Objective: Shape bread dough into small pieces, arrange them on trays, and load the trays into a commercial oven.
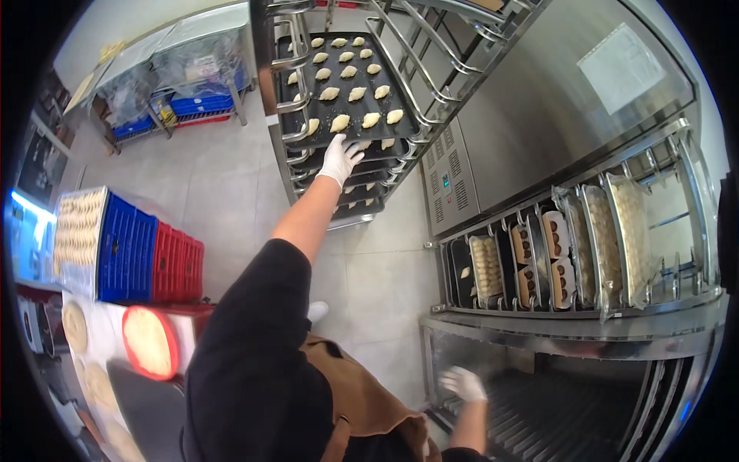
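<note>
My left arm reaches up to a tall metal rack (267, 100). At the near edge of its top black baking tray (332, 78), my white-gloved left hand (339, 160) has its fingers closed on the rim. Small pale dough pieces (348, 71) lie in rows on that tray. Lower trays (358, 206) with similar pieces show beneath it, partly hidden by my hand and forearm. My gloved right hand (464, 383) is low at the right, beside a dark steel cabinet opening (554, 408). Motion smears its fingers, and I see nothing in it.
A steel machine with a control panel (446, 185) stands right of the rack. Further right, another rack holds upright-looking trays and bagged dough (627, 239). Blue (123, 250) and red crates (175, 262) stand left, near a red-rimmed round container (150, 343). A shelf table (173, 46) stands far left.
</note>
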